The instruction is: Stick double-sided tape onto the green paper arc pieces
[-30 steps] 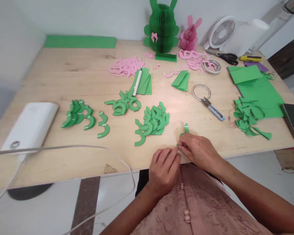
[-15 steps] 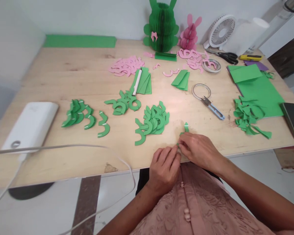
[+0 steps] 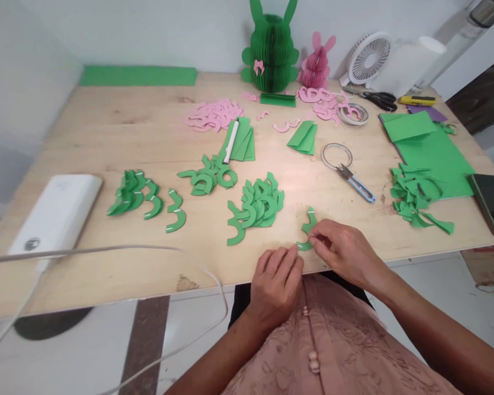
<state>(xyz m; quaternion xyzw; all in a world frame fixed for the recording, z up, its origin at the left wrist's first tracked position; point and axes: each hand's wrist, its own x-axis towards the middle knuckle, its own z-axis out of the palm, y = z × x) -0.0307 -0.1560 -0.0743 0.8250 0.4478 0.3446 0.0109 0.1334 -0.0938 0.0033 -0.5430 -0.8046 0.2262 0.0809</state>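
Note:
A wavy green paper cutout (image 3: 310, 224) with short white strips near its ends lies at the table's front edge. My right hand (image 3: 341, 249) is over its right side, thumb and fingertips pinched together; whatever is between them is too small to make out. Flat on the table edge rests my left hand (image 3: 276, 277), palm down, fingertips by the cutout's lower left end. A heap of similar green cutouts (image 3: 263, 200) sits just beyond the left hand. Farther left, a single green cutout (image 3: 175, 211) and a stack of green cutouts (image 3: 127, 192) also bear white strips.
Thread snips (image 3: 356, 184) lie against a tape roll (image 3: 336, 144). Green scraps (image 3: 415, 192), green sheets (image 3: 448, 159) and a phone (image 3: 492, 203) are at right. A power bank (image 3: 57, 211) trails a cable at left. Pink cutouts (image 3: 214, 114) and paper rabbits (image 3: 271, 55) stand behind.
My right hand has shifted slightly right, uncovering more of the green cutout beneath it. My left hand stays put. The view has tilted slightly.

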